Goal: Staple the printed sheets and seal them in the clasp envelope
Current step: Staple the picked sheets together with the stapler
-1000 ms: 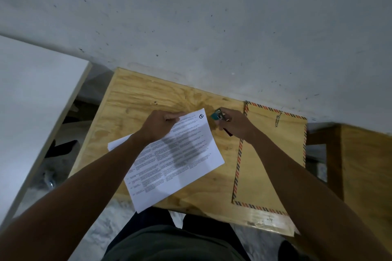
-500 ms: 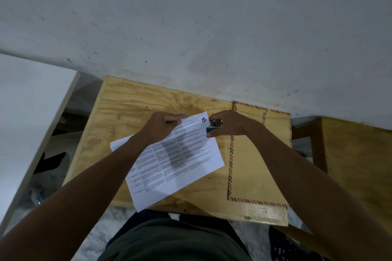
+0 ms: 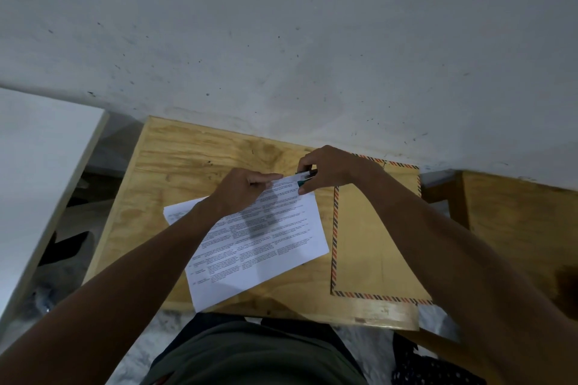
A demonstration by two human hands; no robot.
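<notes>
The printed sheets (image 3: 266,244) lie slanted on the plywood table (image 3: 187,153), one lower sheet sticking out at the left. My left hand (image 3: 240,191) holds the stack's far edge, its fingers pointing toward the top corner. My right hand (image 3: 328,170) grips a small teal stapler (image 3: 305,178), whose jaws sit over the sheets' top right corner. A brown clasp envelope (image 3: 369,247) with a red and blue striped border lies flat to the right of the sheets, partly under my right forearm.
A grey wall rises right behind the table. A white board (image 3: 40,172) stands at the left, with a gap and dark clutter below it. Another wooden piece (image 3: 516,222) sits at the right. My lap is under the table's near edge.
My right hand has brought the stapler from the table by the envelope onto the sheets' top right corner. My left hand stays on the far edge of the stack.
</notes>
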